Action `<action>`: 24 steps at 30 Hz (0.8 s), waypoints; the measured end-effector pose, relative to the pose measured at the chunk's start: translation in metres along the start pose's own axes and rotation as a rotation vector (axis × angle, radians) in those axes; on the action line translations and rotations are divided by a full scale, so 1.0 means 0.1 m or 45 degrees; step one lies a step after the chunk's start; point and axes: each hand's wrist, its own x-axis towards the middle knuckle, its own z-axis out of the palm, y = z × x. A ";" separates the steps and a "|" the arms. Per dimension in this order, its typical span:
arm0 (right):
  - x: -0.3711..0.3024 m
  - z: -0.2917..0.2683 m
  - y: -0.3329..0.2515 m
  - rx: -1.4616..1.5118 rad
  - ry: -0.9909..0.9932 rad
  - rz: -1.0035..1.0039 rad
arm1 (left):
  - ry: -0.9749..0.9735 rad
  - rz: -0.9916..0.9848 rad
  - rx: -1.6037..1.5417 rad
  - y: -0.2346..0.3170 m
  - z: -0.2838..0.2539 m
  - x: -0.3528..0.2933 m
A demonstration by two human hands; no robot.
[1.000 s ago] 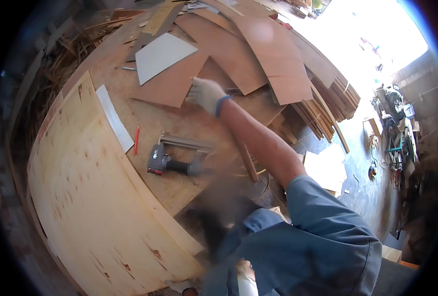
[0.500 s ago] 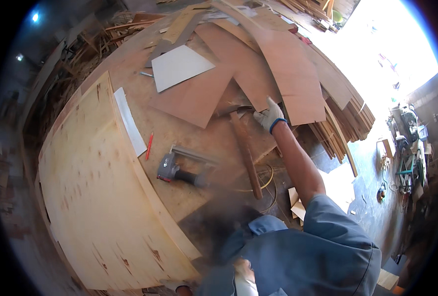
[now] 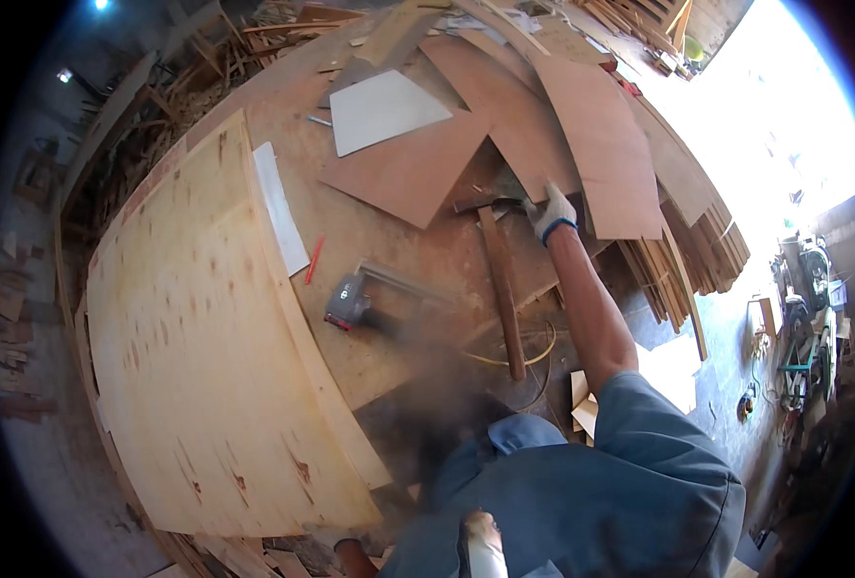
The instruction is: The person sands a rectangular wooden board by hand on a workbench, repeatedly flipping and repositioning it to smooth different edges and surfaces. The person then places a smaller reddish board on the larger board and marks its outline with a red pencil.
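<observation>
Shifts right hand (image 3: 556, 214) from four o'clock of white sheet (image 3: 389, 114) to three o'clock of hammer head (image 3: 473, 204), at brown panel (image 3: 504, 116); cannot tell fingers pinched or spread.

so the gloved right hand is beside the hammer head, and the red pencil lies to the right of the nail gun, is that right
Not quite: the head view shows the red pencil to the left of the nail gun. The gloved right hand is beside the hammer head, as you said.
</observation>
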 end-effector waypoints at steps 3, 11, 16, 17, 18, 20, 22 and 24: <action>-0.18 0.08 0.03 0.357 0.291 0.272 | -0.001 0.010 -0.050 0.00 -0.25 0.02; 0.54 -0.67 -0.64 -0.434 0.009 -0.235 | -0.123 -0.018 -0.029 -0.04 0.22 -0.01; -0.25 0.48 -0.81 0.331 0.077 0.257 | 0.037 -0.002 -0.067 0.07 -0.10 -0.20; -0.21 0.49 -0.83 0.334 0.091 0.267 | 0.044 -0.018 -0.073 0.08 -0.08 -0.18; -0.15 0.50 -0.86 0.330 0.105 0.257 | 0.001 -0.032 -0.088 0.02 -0.14 -0.10; 0.00 0.42 -0.87 0.293 0.135 0.201 | -0.078 -0.052 -0.112 -0.02 -0.25 0.02; 0.15 0.27 -0.92 0.158 0.175 0.100 | -0.042 -0.073 -0.048 -0.02 -0.31 0.03; 0.17 0.15 -0.99 0.096 0.158 0.119 | 0.002 -0.092 -0.054 0.02 -0.16 -0.11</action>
